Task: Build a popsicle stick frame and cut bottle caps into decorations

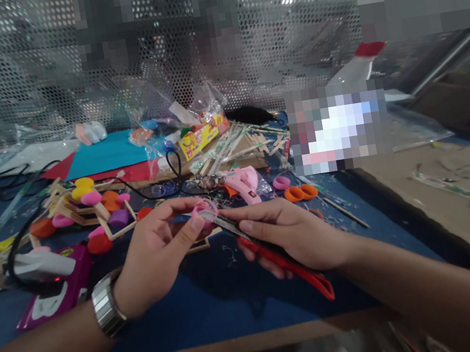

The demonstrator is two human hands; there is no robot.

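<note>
My left hand [158,252] pinches a small pink ring [205,211] between thumb and fingers above the blue mat [218,302]. My right hand [292,232] is closed round a red-handled cutter [293,267], whose dark blade tip touches the pink ring. A metal watch [107,307] sits on my left wrist. Both hands hover near the middle of the mat, close together.
A wooden stick frame with coloured caps [90,212] lies at the left, a pink glue gun [247,183] and orange rings [301,192] behind the hands. Craft sticks [230,144], coloured paper [108,154], plastic bags and a white bottle [356,72] crowd the back. Cardboard [440,192] lies right.
</note>
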